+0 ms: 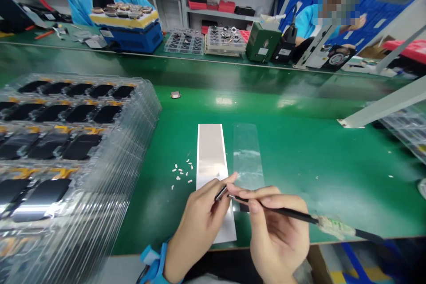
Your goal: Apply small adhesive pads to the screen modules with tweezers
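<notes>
My left hand [203, 217] is closed, pinching a small dark flat part [220, 193] with a shiny edge, like a small display screen; fingers hide much of it. My right hand [281, 226] grips black tweezers [293, 214], their rear wrapped in pale tape. The tip meets the small part between the fingertips. Beneath the hands lies a white-edged strip of silvery sheet [211, 146], and right of it a clear film strip [246, 151]. Several tiny white pieces [180, 171] are scattered left of the sheet.
Stacked clear trays [140, 142] of dark screens rise at the left. A small square part [175, 94] lies farther back on the green mat [319, 151]. A white post [382, 104] stands right. Beyond the ledge are a blue machine [133, 37], a green box [262, 42] and two people.
</notes>
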`<control>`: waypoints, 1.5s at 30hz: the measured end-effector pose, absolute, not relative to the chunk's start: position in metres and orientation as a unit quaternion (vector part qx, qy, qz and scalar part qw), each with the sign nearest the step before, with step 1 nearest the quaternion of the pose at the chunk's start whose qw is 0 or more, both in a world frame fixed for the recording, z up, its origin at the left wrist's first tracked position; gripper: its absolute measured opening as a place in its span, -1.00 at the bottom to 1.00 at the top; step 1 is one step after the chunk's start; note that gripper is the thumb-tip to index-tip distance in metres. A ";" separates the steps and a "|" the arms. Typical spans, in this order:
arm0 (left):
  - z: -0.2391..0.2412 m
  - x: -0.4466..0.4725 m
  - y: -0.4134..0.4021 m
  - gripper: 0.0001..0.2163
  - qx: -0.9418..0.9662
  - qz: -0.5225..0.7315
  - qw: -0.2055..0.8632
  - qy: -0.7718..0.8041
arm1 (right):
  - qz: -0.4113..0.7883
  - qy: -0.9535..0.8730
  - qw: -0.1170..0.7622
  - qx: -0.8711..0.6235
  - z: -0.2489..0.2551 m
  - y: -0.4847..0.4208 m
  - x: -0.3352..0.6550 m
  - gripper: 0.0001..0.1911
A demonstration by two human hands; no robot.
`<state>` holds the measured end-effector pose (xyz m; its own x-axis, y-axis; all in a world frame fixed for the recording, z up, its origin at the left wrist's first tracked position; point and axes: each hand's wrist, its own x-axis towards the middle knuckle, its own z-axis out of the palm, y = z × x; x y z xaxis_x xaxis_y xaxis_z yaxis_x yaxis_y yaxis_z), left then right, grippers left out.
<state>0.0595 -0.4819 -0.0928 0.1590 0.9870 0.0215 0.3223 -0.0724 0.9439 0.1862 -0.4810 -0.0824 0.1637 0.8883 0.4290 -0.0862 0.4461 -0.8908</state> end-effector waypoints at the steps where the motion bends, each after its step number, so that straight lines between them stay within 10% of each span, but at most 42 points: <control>1: -0.094 0.060 -0.482 -0.63 0.631 0.376 0.433 0.522 | 0.365 -0.533 0.664 -0.377 -0.083 -0.480 0.185 -0.75; 45: -0.098 0.060 -0.485 -0.52 0.649 0.351 0.408 0.538 | 0.316 -0.572 0.671 -0.350 -0.110 -0.477 0.186 -0.66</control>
<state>0.0598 -0.4855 -0.0981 0.1742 0.9846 0.0164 0.4116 -0.0880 0.9071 0.1855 -0.4769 -0.1097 0.1465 0.8244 0.5468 -0.0241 0.5555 -0.8311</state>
